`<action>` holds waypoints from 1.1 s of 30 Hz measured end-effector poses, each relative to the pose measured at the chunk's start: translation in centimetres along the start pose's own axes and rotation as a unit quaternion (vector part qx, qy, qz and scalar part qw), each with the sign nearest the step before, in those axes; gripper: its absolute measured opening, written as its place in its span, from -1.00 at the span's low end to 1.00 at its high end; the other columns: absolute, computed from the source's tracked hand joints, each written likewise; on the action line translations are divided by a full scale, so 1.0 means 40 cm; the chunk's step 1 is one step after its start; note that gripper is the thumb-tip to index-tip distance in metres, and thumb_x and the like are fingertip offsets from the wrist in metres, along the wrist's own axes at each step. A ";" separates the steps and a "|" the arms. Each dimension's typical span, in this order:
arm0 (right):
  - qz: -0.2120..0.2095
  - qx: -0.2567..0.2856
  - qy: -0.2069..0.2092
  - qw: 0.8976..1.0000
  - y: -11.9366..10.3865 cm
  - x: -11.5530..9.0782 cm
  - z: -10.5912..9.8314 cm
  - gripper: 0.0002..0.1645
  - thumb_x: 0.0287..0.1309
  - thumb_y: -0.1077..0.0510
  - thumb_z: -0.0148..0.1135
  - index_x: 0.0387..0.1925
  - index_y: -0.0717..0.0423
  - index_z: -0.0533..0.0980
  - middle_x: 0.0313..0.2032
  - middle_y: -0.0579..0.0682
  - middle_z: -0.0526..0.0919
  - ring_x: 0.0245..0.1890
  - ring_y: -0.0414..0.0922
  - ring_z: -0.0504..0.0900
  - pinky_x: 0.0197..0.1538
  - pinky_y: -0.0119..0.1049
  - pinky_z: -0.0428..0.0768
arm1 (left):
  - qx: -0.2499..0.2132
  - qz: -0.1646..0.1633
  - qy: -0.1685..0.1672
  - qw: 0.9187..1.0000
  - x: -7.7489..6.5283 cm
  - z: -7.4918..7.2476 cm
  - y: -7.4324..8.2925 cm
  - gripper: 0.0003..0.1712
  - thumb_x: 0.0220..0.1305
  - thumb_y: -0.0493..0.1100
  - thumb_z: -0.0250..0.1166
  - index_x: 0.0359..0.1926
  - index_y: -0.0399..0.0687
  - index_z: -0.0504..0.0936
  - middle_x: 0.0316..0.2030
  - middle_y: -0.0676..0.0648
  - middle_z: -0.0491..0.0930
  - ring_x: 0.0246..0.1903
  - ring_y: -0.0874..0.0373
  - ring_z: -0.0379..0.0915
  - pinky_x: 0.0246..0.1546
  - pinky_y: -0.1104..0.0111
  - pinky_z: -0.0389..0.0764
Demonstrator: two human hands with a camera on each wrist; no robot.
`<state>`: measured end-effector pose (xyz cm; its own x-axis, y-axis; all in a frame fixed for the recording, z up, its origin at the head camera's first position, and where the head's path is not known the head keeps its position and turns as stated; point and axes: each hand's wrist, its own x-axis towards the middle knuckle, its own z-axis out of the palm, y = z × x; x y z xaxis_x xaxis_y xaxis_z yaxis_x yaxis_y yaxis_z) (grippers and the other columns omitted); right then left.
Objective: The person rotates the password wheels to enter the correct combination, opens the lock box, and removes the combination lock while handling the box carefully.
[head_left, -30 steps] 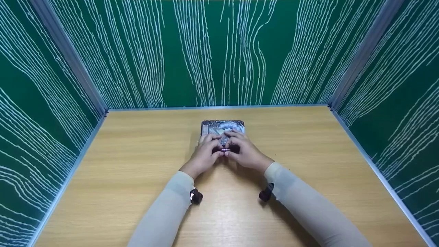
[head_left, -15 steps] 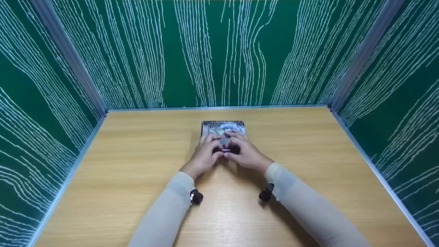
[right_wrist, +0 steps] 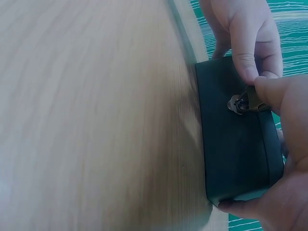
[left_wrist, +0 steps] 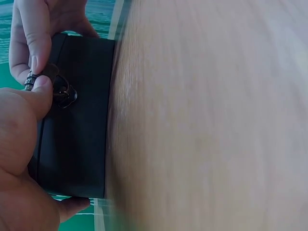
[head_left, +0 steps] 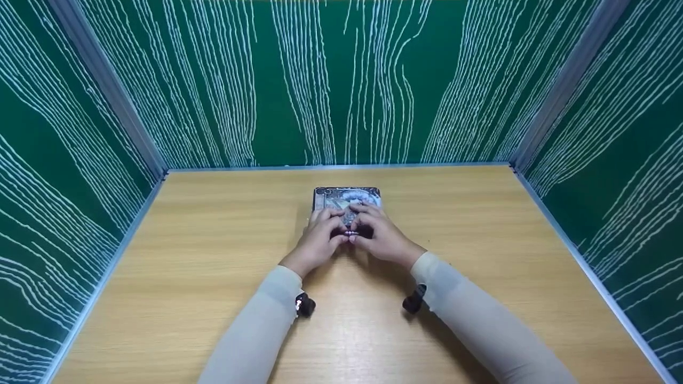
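A small dark box (head_left: 347, 197) with a picture-patterned lid stands on the table, its plain front turned toward the person. A small padlock (right_wrist: 256, 100) with ribbed dials hangs from the metal clasp (right_wrist: 234, 104) on that front. My left hand (head_left: 316, 239) pinches one end of the padlock between thumb and forefinger, and its other fingers lie over the lid and side. From the opposite side my right hand (head_left: 383, 238) pinches the padlock too, its thumb tip close to the left thumb. The fingers hide much of the lock's body.
The wooden table (head_left: 224, 224) reaches back to a green wall (head_left: 283, 106) with wavy white lines. Similar panels stand at left and right, with metal strips along the table edges. Each wrist wears a small black camera.
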<state>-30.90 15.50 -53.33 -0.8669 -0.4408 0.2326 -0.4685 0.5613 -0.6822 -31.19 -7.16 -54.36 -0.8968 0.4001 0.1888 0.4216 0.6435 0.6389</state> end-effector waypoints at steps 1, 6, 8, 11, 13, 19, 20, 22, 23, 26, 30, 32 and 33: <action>-0.001 0.002 0.001 1.000 0.000 0.000 0.000 -0.85 0.41 0.17 0.54 -0.11 -0.01 0.66 0.73 0.08 0.40 0.84 0.31 0.04 0.81 0.47 -0.09 | 0.000 0.002 0.000 1.000 0.000 0.000 0.000 -0.92 0.58 -0.11 0.45 -0.07 0.03 0.74 0.65 0.03 0.44 0.66 -0.10 0.16 0.71 -0.14 0.29; -0.004 0.011 0.002 1.000 -0.003 -0.001 -0.002 -0.86 0.44 0.15 0.54 -0.11 0.00 0.67 0.71 0.12 0.41 0.83 0.34 0.06 0.80 0.50 -0.07 | -0.001 0.012 0.003 1.000 0.001 -0.002 0.000 -0.91 0.57 -0.11 0.46 -0.08 0.00 0.74 0.64 0.00 0.47 0.66 -0.13 0.17 0.67 -0.17 0.31; -0.006 0.010 0.002 1.000 -0.003 -0.002 -0.003 -0.84 0.44 0.15 0.54 -0.10 0.00 0.66 0.71 0.13 0.41 0.82 0.34 0.06 0.80 0.50 -0.06 | -0.002 0.011 0.001 1.000 0.002 -0.004 0.002 -0.91 0.57 -0.11 0.46 -0.08 0.00 0.73 0.63 0.00 0.46 0.66 -0.12 0.16 0.68 -0.18 0.31; -0.004 0.005 0.003 1.000 0.000 -0.003 -0.005 -0.81 0.44 0.16 0.54 -0.07 0.02 0.63 0.72 0.13 0.40 0.82 0.33 0.07 0.81 0.47 -0.04 | -0.002 0.009 0.000 1.000 0.004 -0.004 0.004 -0.90 0.57 -0.10 0.46 -0.09 0.00 0.73 0.63 0.01 0.46 0.66 -0.12 0.17 0.68 -0.18 0.31; -0.002 0.001 0.003 1.000 0.002 -0.003 -0.005 -0.80 0.44 0.16 0.54 -0.06 0.02 0.62 0.72 0.13 0.40 0.82 0.33 0.07 0.81 0.47 -0.03 | -0.002 0.007 -0.001 1.000 0.006 -0.004 0.006 -0.90 0.56 -0.10 0.46 -0.10 0.00 0.72 0.64 0.02 0.46 0.66 -0.12 0.18 0.68 -0.17 0.31; 0.003 0.002 0.001 1.000 0.004 -0.003 -0.002 -0.82 0.44 0.16 0.53 -0.08 0.01 0.62 0.74 0.10 0.38 0.83 0.34 0.05 0.81 0.49 -0.07 | -0.001 -0.002 -0.004 1.000 0.005 -0.002 0.007 -0.91 0.57 -0.10 0.45 -0.09 0.02 0.72 0.64 0.04 0.44 0.67 -0.11 0.16 0.73 -0.15 0.25; 0.005 0.002 0.000 1.000 0.004 -0.004 -0.001 -0.82 0.44 0.16 0.53 -0.09 0.01 0.63 0.74 0.09 0.37 0.83 0.34 0.04 0.81 0.49 -0.08 | 0.000 -0.004 -0.004 1.000 0.005 -0.001 0.006 -0.91 0.57 -0.10 0.45 -0.09 0.03 0.72 0.65 0.05 0.44 0.68 -0.11 0.15 0.74 -0.15 0.24; 0.007 0.000 -0.001 1.000 0.003 -0.004 -0.001 -0.82 0.43 0.16 0.52 -0.09 0.01 0.63 0.74 0.09 0.37 0.83 0.34 0.03 0.80 0.50 -0.09 | 0.000 -0.005 -0.004 1.000 0.003 -0.001 0.007 -0.92 0.57 -0.10 0.46 -0.09 0.04 0.72 0.65 0.05 0.43 0.69 -0.11 0.14 0.74 -0.16 0.24; 0.008 -0.002 -0.002 1.000 0.002 -0.004 -0.001 -0.83 0.43 0.16 0.52 -0.09 0.00 0.63 0.74 0.09 0.36 0.83 0.34 0.02 0.80 0.50 -0.09 | 0.000 -0.007 -0.005 1.000 0.003 -0.002 0.007 -0.92 0.57 -0.10 0.46 -0.09 0.05 0.72 0.66 0.05 0.43 0.70 -0.11 0.12 0.75 -0.16 0.23; 0.007 -0.004 -0.003 1.000 0.001 -0.002 -0.002 -0.84 0.42 0.16 0.52 -0.10 0.00 0.65 0.74 0.09 0.37 0.83 0.34 0.03 0.80 0.50 -0.10 | -0.001 -0.006 -0.003 1.000 0.003 -0.003 0.007 -0.91 0.57 -0.10 0.46 -0.10 0.05 0.71 0.66 0.05 0.43 0.71 -0.12 0.11 0.74 -0.18 0.24; 0.003 -0.004 -0.003 1.000 0.000 -0.001 -0.002 -0.86 0.43 0.16 0.52 -0.09 0.01 0.66 0.73 0.10 0.38 0.83 0.33 0.05 0.81 0.48 -0.09 | 0.000 -0.002 -0.001 1.000 0.002 -0.005 0.006 -0.92 0.57 -0.11 0.46 -0.10 0.05 0.71 0.65 0.04 0.43 0.70 -0.11 0.12 0.72 -0.18 0.27; -0.003 -0.003 -0.002 1.000 -0.001 -0.001 -0.002 -0.86 0.44 0.15 0.51 -0.10 0.01 0.66 0.73 0.12 0.39 0.82 0.34 0.07 0.81 0.48 -0.08 | 0.000 0.002 0.000 1.000 0.001 -0.005 0.005 -0.93 0.57 -0.12 0.45 -0.11 0.05 0.72 0.64 0.02 0.45 0.68 -0.11 0.15 0.71 -0.15 0.30; -0.006 -0.002 -0.001 1.000 -0.002 -0.001 -0.002 -0.86 0.45 0.14 0.51 -0.10 0.02 0.66 0.72 0.13 0.40 0.82 0.35 0.07 0.81 0.48 -0.07 | 0.000 0.005 0.001 1.000 0.001 -0.005 0.004 -0.93 0.58 -0.12 0.45 -0.10 0.04 0.72 0.63 0.01 0.45 0.66 -0.10 0.17 0.70 -0.13 0.32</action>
<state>-30.86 15.52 -53.23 -0.8608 -0.4493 0.2392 -0.4797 0.5591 -0.6763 -31.17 -7.17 -54.10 -0.8931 0.4052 0.1954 0.4296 0.6394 0.6377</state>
